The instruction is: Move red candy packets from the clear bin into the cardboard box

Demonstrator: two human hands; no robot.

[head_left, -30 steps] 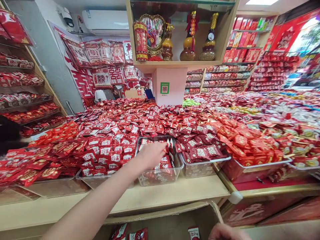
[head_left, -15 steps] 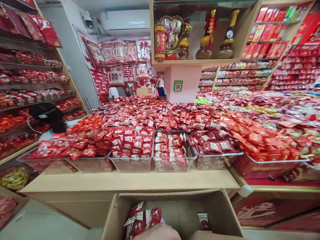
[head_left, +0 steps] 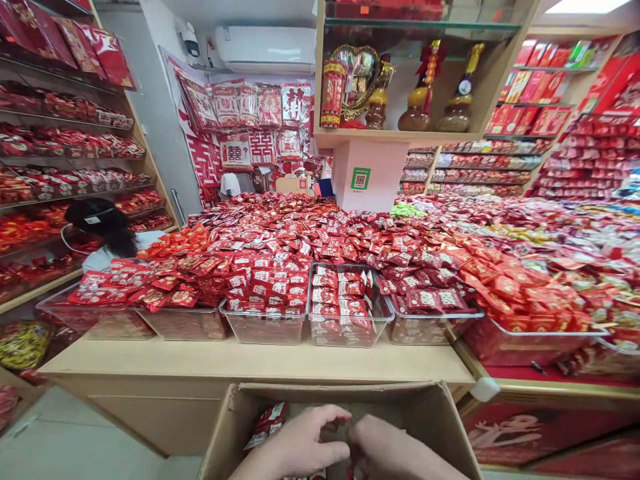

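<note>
Both hands are inside an open cardboard box (head_left: pixel 450 427) at the bottom of the view. My left hand (head_left: pixel 305 437) is at the middle of the box, its thumb and index finger apart in a curve with nothing visible between them. Close beside it, my right hand (head_left: pixel 387 443) has its fingers curled inward; whatever they hold, if anything, is hidden and slightly blurred. Red and white packets (head_left: pixel 267 423) lie in the box's left side, partly covered by my left hand. Bits of red packet show below the hands.
Behind the box runs a wooden counter (head_left: pixel 280 360) lined with clear plastic bins; one bin (head_left: pixel 345 333) holds neat rows of packets. Heaps of red packets spread behind. A display cabinet (head_left: pixel 400 137) overhangs them. A person in a dark cap (head_left: pixel 103 223) is at the left shelves.
My hands have risen into fuller view and come close together over the box's middle, covering packets seen before. The camera view has shifted slightly.
</note>
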